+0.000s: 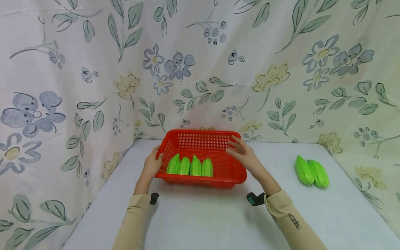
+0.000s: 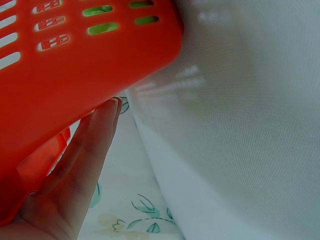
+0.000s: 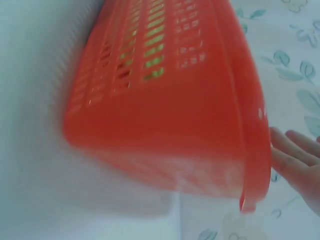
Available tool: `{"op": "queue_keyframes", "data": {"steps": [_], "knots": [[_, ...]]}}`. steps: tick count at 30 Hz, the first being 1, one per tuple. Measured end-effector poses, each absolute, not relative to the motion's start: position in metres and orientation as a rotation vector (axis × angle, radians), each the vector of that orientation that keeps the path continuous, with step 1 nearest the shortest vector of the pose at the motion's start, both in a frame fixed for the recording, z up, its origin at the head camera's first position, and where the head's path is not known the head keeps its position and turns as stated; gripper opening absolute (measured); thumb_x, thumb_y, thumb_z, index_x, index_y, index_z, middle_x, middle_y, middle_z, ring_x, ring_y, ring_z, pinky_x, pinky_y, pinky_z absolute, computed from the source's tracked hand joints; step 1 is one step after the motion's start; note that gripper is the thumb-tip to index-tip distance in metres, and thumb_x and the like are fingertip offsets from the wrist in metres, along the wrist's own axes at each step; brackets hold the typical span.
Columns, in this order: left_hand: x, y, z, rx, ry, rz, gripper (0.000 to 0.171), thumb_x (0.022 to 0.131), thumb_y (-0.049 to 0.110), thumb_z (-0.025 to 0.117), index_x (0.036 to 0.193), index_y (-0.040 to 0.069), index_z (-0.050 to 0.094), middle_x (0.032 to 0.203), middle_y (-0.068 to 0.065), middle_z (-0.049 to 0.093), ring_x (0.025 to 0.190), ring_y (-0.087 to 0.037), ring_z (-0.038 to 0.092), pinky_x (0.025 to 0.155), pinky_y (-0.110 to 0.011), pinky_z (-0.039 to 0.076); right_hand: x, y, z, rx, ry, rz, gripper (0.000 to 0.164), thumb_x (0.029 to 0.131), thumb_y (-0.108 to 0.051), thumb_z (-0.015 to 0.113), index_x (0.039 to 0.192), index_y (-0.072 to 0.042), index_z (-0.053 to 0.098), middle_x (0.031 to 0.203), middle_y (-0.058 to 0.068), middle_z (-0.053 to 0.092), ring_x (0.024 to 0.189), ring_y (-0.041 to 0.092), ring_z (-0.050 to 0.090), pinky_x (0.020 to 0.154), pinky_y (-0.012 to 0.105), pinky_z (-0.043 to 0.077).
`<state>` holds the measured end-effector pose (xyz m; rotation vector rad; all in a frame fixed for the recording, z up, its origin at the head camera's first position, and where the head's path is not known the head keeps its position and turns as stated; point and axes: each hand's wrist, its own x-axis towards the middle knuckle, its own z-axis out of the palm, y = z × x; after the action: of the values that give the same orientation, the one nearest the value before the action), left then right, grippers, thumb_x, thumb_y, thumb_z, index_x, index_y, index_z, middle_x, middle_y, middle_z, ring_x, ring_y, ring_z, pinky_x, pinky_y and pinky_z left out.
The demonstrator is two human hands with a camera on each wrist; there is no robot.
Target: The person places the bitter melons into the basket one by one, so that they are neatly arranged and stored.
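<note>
A red plastic basket with slotted walls stands in the middle of the white table. My left hand grips its left rim, with the thumb above; in the left wrist view the fingers lie along the underside of the rim. Inside the basket, several glossy green ridged gourd-like pieces lie side by side toward the left. At the right rim hovers my right hand, fingers spread and holding nothing. The right wrist view shows it just beyond the basket rim; whether it touches the rim I cannot tell.
Two more green ridged gourd-like pieces lie together on the right part of the table. A floral curtain hangs behind the table and along both sides. Dark wrist camera mounts show by the sleeves.
</note>
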<state>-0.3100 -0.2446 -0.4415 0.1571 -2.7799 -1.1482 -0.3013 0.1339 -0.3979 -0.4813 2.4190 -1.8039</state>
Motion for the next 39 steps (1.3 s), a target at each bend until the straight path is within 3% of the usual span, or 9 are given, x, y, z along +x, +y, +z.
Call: {"op": "queue_keyframes", "data": {"steps": [9,18,24,30,39], "knots": [[-0.312,-0.244,-0.440,0.155,-2.771,-1.153,0.051,0.104,0.022,0.042,0.152,0.011,0.030,0.131,-0.029,0.056,0.078,-0.026,0.059,0.059,-0.030,0.046,-0.302,0.163,-0.400,-0.428,2.474,-1.827,0.075,0.097,-0.035,0.059,0.157,-0.018,0.019,0.156,0.015,0.036,0.140,0.036,0.041,0.106,0.053,0.038],[-0.311,-0.244,-0.442,0.152,-2.773,-1.138,0.051,0.104,0.021,0.043,0.152,0.011,0.031,0.134,-0.028,0.055,0.085,-0.028,0.061,0.064,-0.035,0.050,-0.302,0.196,-0.409,-0.317,2.543,-1.809,0.074,0.098,-0.037,0.057,0.158,-0.019,0.016,0.156,0.016,0.036,0.141,0.037,0.039,0.109,0.057,0.034],[-0.311,-0.244,-0.441,0.156,-2.774,-1.137,0.051,0.104,0.022,0.043,0.152,0.011,0.030,0.135,-0.027,0.054,0.088,-0.029,0.061,0.067,-0.036,0.051,-0.300,0.215,-0.412,-0.234,2.571,-1.789,0.077,0.098,-0.038,0.057,0.158,-0.017,0.013,0.157,0.018,0.033,0.142,0.039,0.035,0.112,0.059,0.029],[-0.311,-0.244,-0.442,0.152,-2.770,-1.132,0.051,0.104,0.021,0.043,0.152,0.011,0.030,0.135,-0.028,0.054,0.088,-0.029,0.061,0.068,-0.036,0.051,-0.304,0.232,-0.421,-0.181,2.646,-1.741,0.082,0.096,-0.045,0.056,0.158,-0.015,0.011,0.157,0.020,0.032,0.143,0.042,0.032,0.111,0.060,0.030],[-0.311,-0.244,-0.443,0.173,-2.780,-1.149,0.051,0.104,0.023,0.043,0.152,0.013,0.030,0.137,-0.026,0.053,0.090,-0.029,0.060,0.067,-0.035,0.051,-0.300,0.257,-0.429,-0.093,2.675,-1.774,0.081,0.098,-0.044,0.054,0.157,-0.008,0.010,0.156,0.022,0.031,0.141,0.043,0.032,0.111,0.057,0.030]]}}
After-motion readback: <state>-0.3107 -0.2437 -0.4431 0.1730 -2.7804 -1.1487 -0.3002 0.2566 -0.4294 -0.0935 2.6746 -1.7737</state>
